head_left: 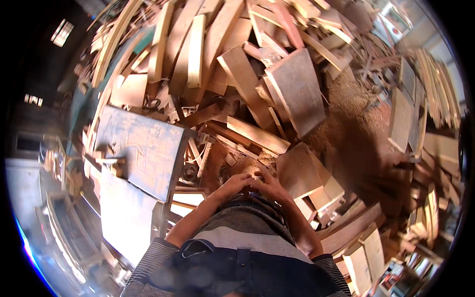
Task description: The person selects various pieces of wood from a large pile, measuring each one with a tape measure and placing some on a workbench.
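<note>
Both of my hands come together low in front of my waist, above a floor strewn with wood pieces and sawdust. My left hand (237, 184) has its fingers pressed together against the other hand; whether something small is in them I cannot make out. Beside it, my right hand (269, 185) has fingers stretched forward and apart, with nothing visible in them. Nearest to the right hand stands a brown wooden block (298, 171). Just beyond the hands lies a pale wooden beam (257, 135).
At my left is a machine table with a worn grey metal top (141, 143). Long planks (196, 52) are heaped ahead, near a thick wooden slab (299, 94). Sawdust (349, 96) is piled at the right. More offcuts (363, 257) lie at the near right.
</note>
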Demonstrator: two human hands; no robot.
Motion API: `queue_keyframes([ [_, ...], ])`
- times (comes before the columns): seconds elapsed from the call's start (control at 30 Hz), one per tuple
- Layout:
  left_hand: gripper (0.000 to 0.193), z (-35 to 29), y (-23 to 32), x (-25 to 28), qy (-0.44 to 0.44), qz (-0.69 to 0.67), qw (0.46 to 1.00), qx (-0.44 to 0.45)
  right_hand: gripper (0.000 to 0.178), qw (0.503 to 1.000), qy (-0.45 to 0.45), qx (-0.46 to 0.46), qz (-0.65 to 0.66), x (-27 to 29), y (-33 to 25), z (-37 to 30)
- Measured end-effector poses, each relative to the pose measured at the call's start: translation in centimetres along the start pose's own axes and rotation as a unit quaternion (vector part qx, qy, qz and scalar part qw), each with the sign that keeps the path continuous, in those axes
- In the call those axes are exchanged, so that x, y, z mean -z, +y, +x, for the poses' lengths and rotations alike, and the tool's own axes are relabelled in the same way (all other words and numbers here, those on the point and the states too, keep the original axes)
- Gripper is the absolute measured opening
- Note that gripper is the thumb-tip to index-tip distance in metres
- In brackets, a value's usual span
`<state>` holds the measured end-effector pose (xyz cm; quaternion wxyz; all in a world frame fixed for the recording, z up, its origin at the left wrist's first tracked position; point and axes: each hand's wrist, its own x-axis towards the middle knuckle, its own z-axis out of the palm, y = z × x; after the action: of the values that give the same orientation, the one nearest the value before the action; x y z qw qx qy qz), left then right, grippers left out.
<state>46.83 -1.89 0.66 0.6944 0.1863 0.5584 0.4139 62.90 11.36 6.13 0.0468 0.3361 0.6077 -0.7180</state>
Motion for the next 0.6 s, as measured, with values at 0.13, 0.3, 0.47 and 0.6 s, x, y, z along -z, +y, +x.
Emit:
queue_keyframes([
  [0.13,0.039,2.2,-3.9,1.9,0.038,0.043,0.998,-0.039,0.09,0.993,-0.089,0.034,-0.066,0.3,2.3,2.8],
  [0.3,0.042,0.8,-1.2,1.2,0.082,-0.022,0.996,-0.028,0.091,0.987,-0.147,0.018,-0.064,0.6,1.4,4.2],
  [0.47,0.046,-0.2,0.2,2.2,0.091,-0.019,0.993,-0.078,0.084,0.973,-0.228,-0.025,0.013,1.2,0.7,4.8],
  [0.6,0.033,-0.2,1.5,5.5,0.174,-0.071,0.97,-0.155,0.069,0.974,-0.218,-0.053,-0.028,3.0,-1.4,4.2],
])
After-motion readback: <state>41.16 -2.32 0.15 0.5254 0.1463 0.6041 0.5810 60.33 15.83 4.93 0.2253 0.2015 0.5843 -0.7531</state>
